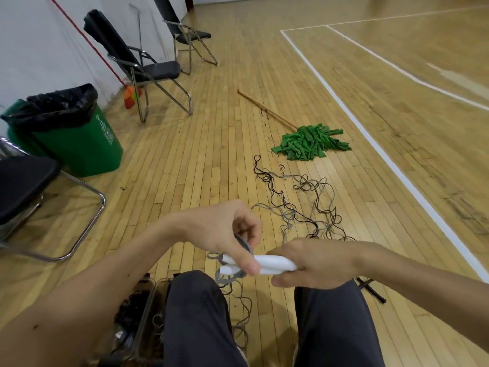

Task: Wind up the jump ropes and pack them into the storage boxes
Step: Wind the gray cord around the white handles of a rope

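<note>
A green bin (79, 144), lined with a black bag (58, 104), is standing on the wooden floor (185, 168) near the white wall (31, 49) at the left. A black folding chair (23, 186) is sitting just beside it at the left edge, and two more (148, 70) (185, 30) are standing farther back along the wall. A red-handled broom (84, 38) is leaning against the wall, its orange head (131, 96) resting beside the middle chair. A mop (309, 143) is lying flat mid-floor, near a white court line (370, 136).

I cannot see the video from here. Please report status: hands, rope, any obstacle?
Left hand holds grey cord; right hand grips white handles. Winding unfinished. More tangled ropes on floor ahead.
</note>
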Action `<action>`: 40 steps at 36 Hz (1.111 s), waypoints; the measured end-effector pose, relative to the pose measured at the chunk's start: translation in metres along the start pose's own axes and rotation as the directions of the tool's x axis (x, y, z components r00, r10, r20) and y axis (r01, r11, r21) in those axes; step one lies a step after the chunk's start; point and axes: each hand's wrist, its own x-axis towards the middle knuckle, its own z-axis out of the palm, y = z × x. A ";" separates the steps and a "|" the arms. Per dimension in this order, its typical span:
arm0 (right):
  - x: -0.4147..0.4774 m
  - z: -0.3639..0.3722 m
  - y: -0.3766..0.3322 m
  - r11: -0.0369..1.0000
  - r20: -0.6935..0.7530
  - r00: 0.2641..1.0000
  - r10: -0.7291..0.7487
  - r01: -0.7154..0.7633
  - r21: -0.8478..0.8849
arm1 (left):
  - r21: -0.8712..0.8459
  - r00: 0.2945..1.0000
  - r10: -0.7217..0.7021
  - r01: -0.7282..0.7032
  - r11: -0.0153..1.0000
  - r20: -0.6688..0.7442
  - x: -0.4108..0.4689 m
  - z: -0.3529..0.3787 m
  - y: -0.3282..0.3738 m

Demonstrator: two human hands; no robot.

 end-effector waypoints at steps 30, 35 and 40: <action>0.001 0.002 -0.007 0.876 -0.592 0.805 -0.046 0.318 0.363 | -0.362 0.828 -0.012 -0.232 0.903 -0.561 0.020 0.028 0.002; 0.005 0.000 0.003 0.886 -0.679 0.734 0.017 0.304 0.350 | -0.343 0.783 -0.120 -0.125 0.931 -0.610 0.023 0.034 0.009; 0.012 0.006 0.015 0.876 -0.707 0.700 0.097 0.277 0.395 | -0.297 0.783 -0.117 -0.090 0.950 -0.611 0.022 0.034 0.004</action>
